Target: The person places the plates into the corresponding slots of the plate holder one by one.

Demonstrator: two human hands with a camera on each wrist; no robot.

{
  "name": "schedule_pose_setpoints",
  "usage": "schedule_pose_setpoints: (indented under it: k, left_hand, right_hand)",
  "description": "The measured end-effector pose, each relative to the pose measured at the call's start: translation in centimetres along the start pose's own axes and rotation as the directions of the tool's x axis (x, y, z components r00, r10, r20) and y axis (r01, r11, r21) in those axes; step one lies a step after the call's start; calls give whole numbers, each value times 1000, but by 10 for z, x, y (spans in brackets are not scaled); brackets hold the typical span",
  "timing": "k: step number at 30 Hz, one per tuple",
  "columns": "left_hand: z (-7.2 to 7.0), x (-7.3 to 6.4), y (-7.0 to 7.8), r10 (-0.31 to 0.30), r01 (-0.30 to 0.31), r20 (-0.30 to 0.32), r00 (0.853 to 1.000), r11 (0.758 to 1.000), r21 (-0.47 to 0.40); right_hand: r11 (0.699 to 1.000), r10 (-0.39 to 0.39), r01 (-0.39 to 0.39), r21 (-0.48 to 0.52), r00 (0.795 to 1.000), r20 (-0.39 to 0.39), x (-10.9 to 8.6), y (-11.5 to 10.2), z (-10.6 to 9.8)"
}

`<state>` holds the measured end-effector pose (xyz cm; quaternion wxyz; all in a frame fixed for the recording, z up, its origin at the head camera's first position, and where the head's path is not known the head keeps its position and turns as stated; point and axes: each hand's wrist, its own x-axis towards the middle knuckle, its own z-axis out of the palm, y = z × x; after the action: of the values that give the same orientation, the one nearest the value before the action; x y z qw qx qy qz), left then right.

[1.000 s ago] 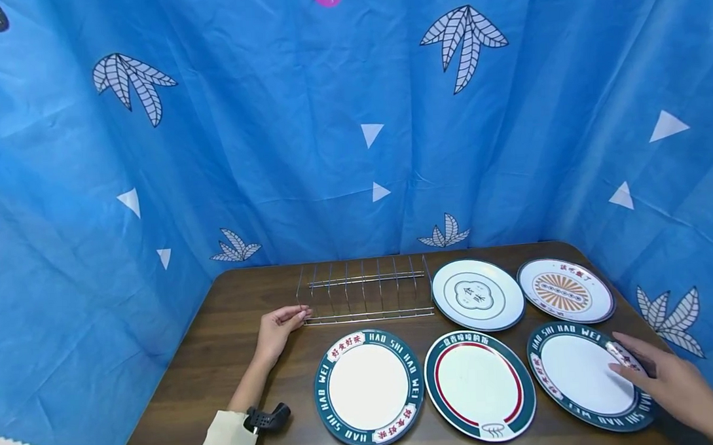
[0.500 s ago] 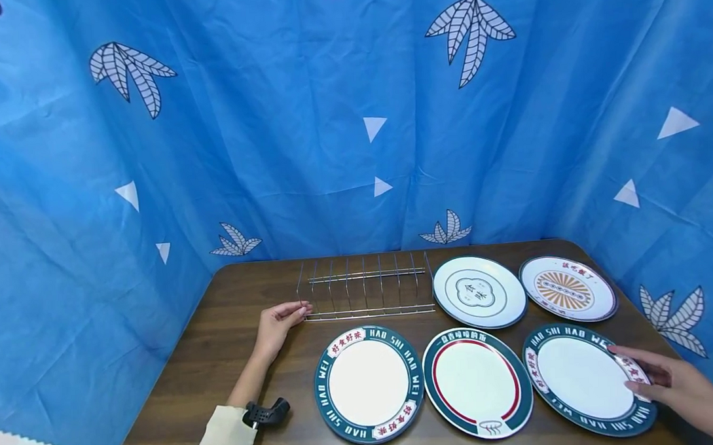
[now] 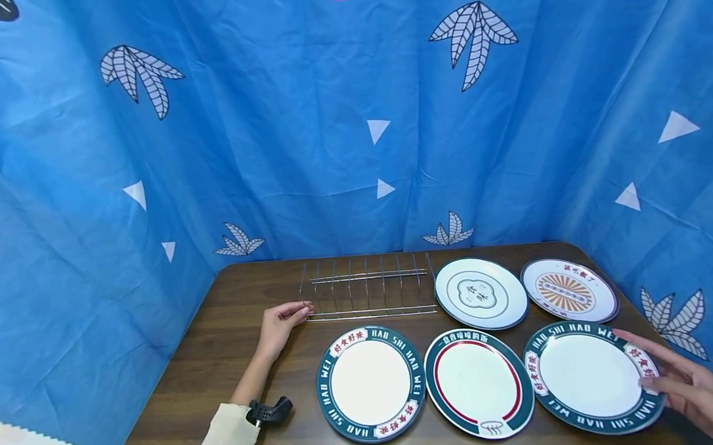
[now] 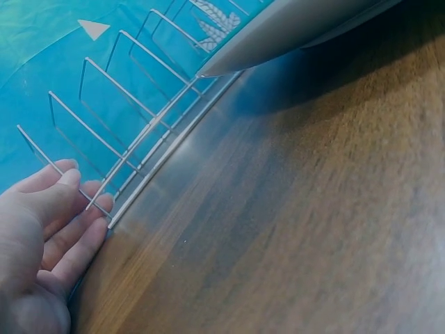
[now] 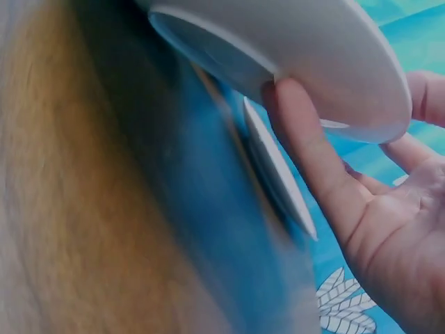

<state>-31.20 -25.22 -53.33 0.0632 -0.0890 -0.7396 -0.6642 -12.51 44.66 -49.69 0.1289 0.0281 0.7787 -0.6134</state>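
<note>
In the head view my left hand [image 3: 282, 328] is at the left end of a silver wire dish rack [image 3: 371, 312]. The left wrist view shows its thumb and fingers pinching the rack's end wire [image 4: 42, 154]. My right hand [image 3: 686, 384] grips the right rim of a green-rimmed white plate [image 3: 594, 376] at the front right. In the right wrist view that plate's pale underside [image 5: 334, 62] shows, tilted, with a digit lying along it and others at the far edge. Two more green-rimmed plates lie at the front: one lettered plate [image 3: 371, 386] and one red-ringed plate [image 3: 479, 382].
Behind them, right of the rack, are a white plate with a grey emblem [image 3: 481, 293] and a plate with an orange sunburst [image 3: 569, 291]. All stand on a brown wooden table [image 3: 191, 385]. A blue patterned curtain [image 3: 307, 152] hangs around the table's back and sides.
My right hand has shifted outward to the right edge of its plate, which has turned and moved slightly. The left hand stays at the rack. The head view has shifted a little.
</note>
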Motion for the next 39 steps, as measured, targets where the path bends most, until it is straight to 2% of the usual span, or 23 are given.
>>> schedule_pose_setpoints:
  k: [8,17,23,25,33,39]
  left_hand:
    - [2,-1,1,16,-16,-26,1000,1000,18]
    - [2,-3,-3,37,-36,-40,999,999,36]
    - [1,-3,-2,46,-45,-37,998,998,31]
    - [1,-3,-1,48,-47,-32,998,998,31]
    - [2,-1,-1,38,-38,-33,999,999,28]
    - [1,-2,1,27,-26,-35,999,999,32]
  right_hand:
    - [984,-83,90,156,995,-53,-3,-14,4]
    - [959,-147,171,225,982,-117,-2,-39,22]
    - [913,-254,275,303,961,-106,6,-59,39]
    - [905,-274,295,305,955,-112,9,-65,45]
    - [839,-383,387,382,919,-89,24,-91,70]
    - [839,-422,410,358,905,-50,32,-111,86]
